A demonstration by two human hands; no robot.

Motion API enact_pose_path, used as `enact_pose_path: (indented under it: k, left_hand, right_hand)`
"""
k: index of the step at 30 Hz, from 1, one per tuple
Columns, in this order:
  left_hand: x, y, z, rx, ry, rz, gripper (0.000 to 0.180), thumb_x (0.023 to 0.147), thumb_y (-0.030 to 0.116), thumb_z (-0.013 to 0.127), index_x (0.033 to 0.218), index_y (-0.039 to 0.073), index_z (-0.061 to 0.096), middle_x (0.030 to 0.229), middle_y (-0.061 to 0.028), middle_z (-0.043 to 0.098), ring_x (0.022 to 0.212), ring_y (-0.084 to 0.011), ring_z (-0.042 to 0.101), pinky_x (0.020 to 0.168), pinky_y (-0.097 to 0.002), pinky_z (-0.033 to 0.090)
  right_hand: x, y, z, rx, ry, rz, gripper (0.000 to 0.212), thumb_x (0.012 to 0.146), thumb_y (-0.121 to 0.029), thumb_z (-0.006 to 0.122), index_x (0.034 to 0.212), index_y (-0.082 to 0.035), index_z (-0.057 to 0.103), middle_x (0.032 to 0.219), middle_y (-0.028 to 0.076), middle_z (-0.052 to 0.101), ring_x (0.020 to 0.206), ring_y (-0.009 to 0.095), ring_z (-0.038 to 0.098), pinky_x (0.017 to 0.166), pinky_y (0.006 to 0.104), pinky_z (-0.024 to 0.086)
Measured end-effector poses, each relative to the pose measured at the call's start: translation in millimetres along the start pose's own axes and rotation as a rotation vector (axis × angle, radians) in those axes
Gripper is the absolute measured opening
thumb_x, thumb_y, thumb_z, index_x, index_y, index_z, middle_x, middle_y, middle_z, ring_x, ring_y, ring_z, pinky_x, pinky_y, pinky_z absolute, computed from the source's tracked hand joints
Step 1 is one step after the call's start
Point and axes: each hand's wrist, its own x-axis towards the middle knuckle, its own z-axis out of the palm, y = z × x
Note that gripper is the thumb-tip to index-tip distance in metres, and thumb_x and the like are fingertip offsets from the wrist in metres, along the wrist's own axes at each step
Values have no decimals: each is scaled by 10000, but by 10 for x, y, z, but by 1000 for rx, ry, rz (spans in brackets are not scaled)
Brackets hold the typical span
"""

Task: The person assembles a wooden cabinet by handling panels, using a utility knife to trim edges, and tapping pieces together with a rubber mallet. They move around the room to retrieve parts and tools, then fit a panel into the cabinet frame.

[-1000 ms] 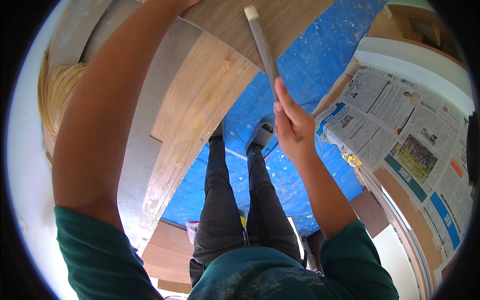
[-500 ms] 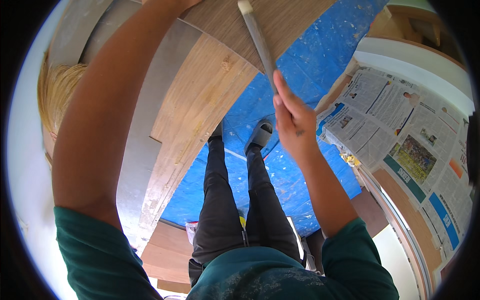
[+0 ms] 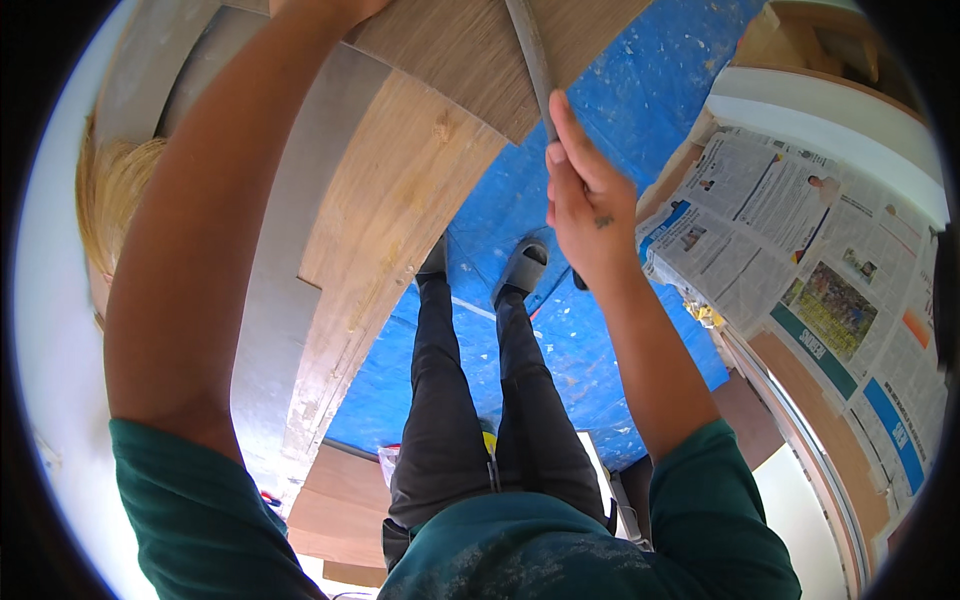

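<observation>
My right hand (image 3: 590, 205) is closed round a long, slim grey bar (image 3: 532, 55), with the thumb laid along it. The bar slants up across a brown wood-grain board (image 3: 450, 60), and its far end lies beyond the top edge. A dark tip (image 3: 580, 280) shows below that hand, in line with the bar. My left hand (image 3: 335, 8) reaches to the upper edge at the board's left side; its fingers are cut off from view. Under the board lies a lighter wood panel (image 3: 390, 180), beside a grey panel (image 3: 275, 270).
Blue sheeting (image 3: 600, 340) covers the floor under my feet. Newspaper (image 3: 770, 220) is spread over a ledge on the right. A bundle of straw-coloured bristles (image 3: 118, 195) stands at the left, behind my arm. Brown boards (image 3: 340, 500) lie near the bottom.
My right hand has moved slightly upward with the bar, whose pale end has left the view at the top. The brown board appears shifted a little left. My left arm has hardly moved.
</observation>
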Motion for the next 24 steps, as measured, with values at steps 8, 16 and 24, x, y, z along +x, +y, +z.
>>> enact_pose_path:
  k: [8, 16, 24]
  left_hand:
    - [12, -3, 9, 26, -40, -25, 646, 993, 489, 454, 1498, 87, 425, 1576, -161, 377, 1471, -346, 295, 1218, -469, 187]
    - [43, -77, 3, 78, -96, -24, 668, 1000, 513, 441, 1518, 93, 403, 1597, -155, 346, 1489, -342, 265, 1223, -465, 170]
    - [-514, 309, -28, 181, -193, 338, 733, 1025, 542, 334, 1548, 28, 318, 1623, -208, 264, 1520, -345, 204, 1239, -482, 110]
  right_hand:
    - [34, 56, 51, -42, 70, -83, 446, 1019, -90, 577, 1454, -181, 544, 1001, 72, 741, 680, 53, 535, 650, 238, 503]
    - [-126, -159, -278, 229, 118, 150, 480, 1061, -197, 517, 1532, -171, 425, 720, -29, 487, 561, 43, 458, 453, 226, 409]
    - [-1045, 289, -640, 239, 206, 336, 481, 1067, -181, 496, 1539, -141, 413, 687, -31, 474, 552, 40, 444, 474, 230, 407]
